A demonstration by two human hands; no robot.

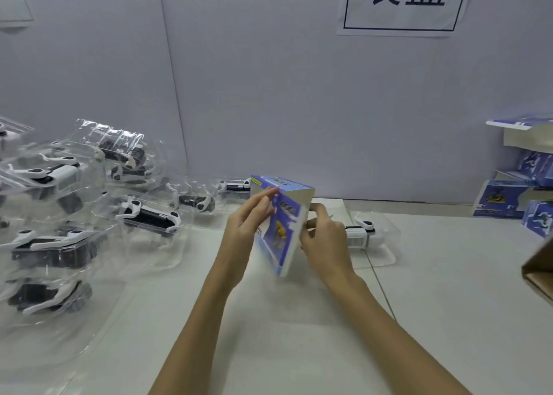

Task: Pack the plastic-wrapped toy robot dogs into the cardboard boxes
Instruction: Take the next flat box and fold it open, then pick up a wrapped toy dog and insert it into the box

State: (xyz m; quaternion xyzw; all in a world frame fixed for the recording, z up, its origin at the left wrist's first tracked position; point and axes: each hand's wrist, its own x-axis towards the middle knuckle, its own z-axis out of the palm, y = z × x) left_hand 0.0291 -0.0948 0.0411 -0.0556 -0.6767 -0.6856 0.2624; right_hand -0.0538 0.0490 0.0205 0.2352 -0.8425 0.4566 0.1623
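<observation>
Behind the blue box, I log a pale wall [269,95] running the full width, with a white sign [404,2] carrying dark characters up high to the box's right. Under the box lies the white surface [299,334], which carries everything else.

To the left of the box I see a heap of plastic-wrapped toy robot dogs [59,215], black-and-white bodies in clear blister shells, some stacked on one another, some trailing in a row toward the box. One more wrapped dog [363,236] lies flat just right of the box, partly hidden by the right hand. Farther right of the box, at the frame edge, sits a stack of printed boxes [517,191], blue and white, some with flaps up. Below that stack, a brown cardboard corner [538,272] enters the frame.

The blue box [281,224] itself is held up off the surface at centre, tilted, one end flap raised at the top. I cannot tell whether anything is inside.

Left hand [245,233]: the fingers [263,197] are nearly straight, laid against the box's left face near the upper edge. Right hand [323,239]: the fingers are curled and pinch the box's right edge.
</observation>
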